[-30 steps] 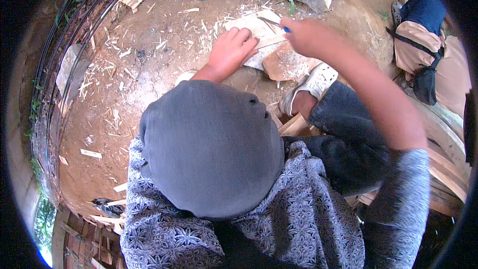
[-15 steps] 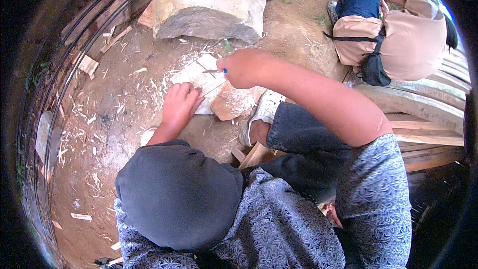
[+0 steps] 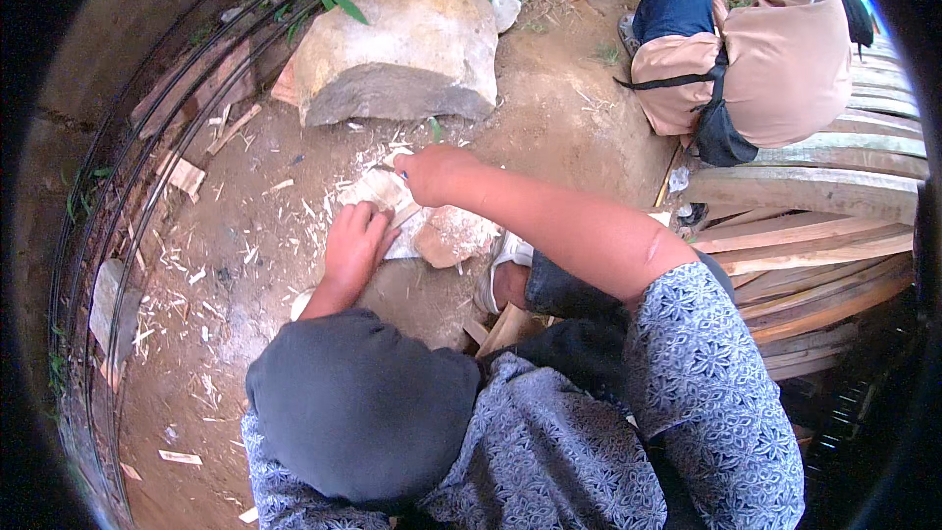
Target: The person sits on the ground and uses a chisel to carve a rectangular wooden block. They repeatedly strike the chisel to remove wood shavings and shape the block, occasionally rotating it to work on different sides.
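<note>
Hold the pale wood [image 3: 385, 192], likely light and stiff, by its edge, left hand [image 3: 356, 242] fingers bunched, right hand [image 3: 433, 177] fingers curled round a blue-handled tool [image 3: 403, 175].

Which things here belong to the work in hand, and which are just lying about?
Part of the work, it seems:
Pale wood, under the left hand
Tool, mostly hidden in the right hand

Apparently just lying about:
Large boulder
Planks at the right
Scattered wood scraps
</note>
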Tool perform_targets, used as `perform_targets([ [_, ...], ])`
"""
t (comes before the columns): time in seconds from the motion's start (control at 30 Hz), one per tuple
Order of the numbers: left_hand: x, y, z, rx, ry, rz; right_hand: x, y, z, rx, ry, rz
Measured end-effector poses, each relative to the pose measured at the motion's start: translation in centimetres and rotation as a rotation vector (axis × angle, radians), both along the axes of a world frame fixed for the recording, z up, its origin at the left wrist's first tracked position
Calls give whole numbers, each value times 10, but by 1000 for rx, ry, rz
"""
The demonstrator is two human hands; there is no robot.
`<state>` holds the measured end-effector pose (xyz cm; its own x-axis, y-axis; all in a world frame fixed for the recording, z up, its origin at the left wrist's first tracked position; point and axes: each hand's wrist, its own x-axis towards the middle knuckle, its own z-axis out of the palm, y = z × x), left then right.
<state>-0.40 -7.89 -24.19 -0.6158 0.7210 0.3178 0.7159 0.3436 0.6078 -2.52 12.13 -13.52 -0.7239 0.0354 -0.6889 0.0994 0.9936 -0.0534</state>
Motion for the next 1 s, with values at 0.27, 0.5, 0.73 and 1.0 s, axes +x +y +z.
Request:
perform_targets([
  [0.27, -43, -25, 86, 127, -624, -332, 17, 59, 50, -225, -27, 73],
  [0.5, -37, 8, 283, 252, -790, -843, 46, 89, 87, -262, -63, 69],
  [0.73, 20, 36, 303, 371, -988, -1147, 63, 104, 33, -465, 68, 76],
  [1.0, 22, 36, 284, 396, -1014, -1138, 55, 98, 44, -375, -48, 4],
])
